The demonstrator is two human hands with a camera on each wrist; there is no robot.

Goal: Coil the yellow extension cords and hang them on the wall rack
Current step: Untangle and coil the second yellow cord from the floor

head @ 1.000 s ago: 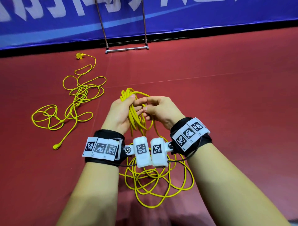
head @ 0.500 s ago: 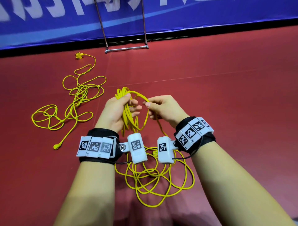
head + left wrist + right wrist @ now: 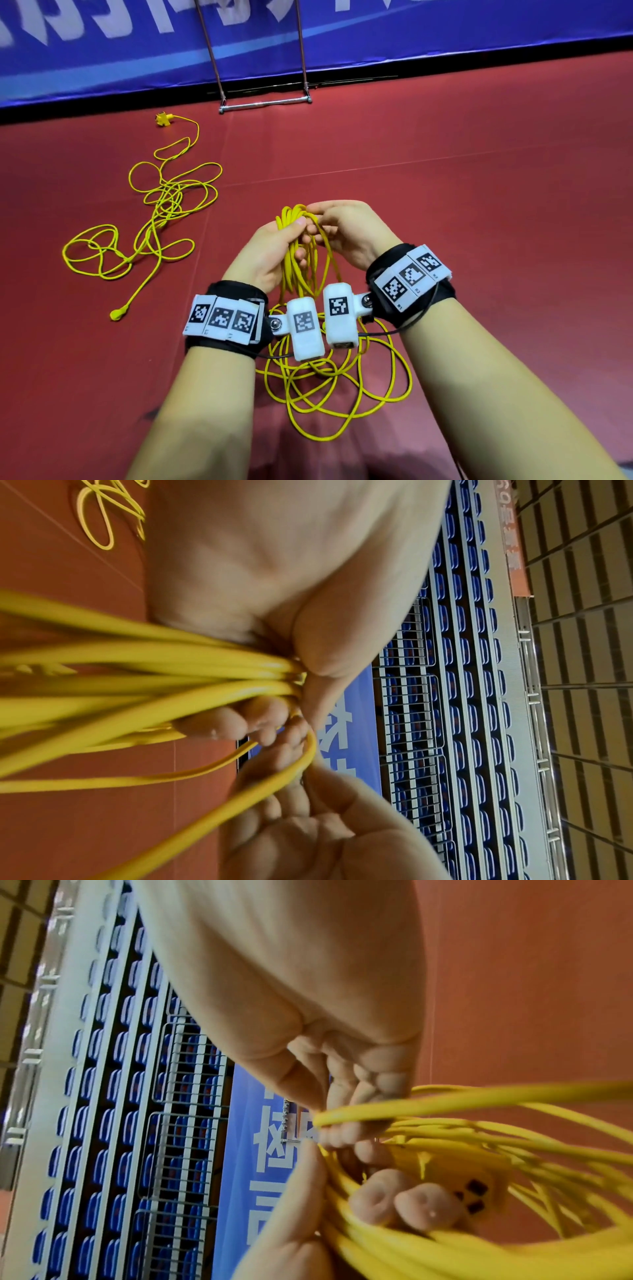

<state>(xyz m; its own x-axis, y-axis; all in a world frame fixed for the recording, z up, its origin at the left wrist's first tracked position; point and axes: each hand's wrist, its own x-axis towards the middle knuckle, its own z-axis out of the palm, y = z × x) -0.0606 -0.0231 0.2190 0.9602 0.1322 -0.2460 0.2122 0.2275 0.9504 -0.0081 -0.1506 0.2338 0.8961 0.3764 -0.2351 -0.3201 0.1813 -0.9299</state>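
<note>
My left hand [image 3: 291, 240] grips a bundle of yellow cord loops [image 3: 301, 270] upright over the red floor. The right hand [image 3: 320, 219] pinches one strand at the top of that bundle, right against the left thumb. The rest of this cord hangs down and lies in loose loops [image 3: 339, 390] under my wrists. In the left wrist view, thumb and fingers [image 3: 219, 723] close round several strands [image 3: 171, 666]. In the right wrist view, the right hand [image 3: 325, 1112] pinches a strand, and a yellow socket end [image 3: 462, 1185] sits by the left fingers. A second yellow cord [image 3: 161, 219] lies tangled on the floor at left.
A metal rack frame [image 3: 265, 103] stands on the floor against the blue banner [image 3: 445, 27] ahead. The second cord's plug [image 3: 118, 313] lies near my left wrist and its socket end [image 3: 163, 119] near the banner. Bare red floor [image 3: 496, 205] spreads to the right.
The right hand swung out to the right with a strand half a second ago. It has come back and now meets the left thumb at the top of the bundle.
</note>
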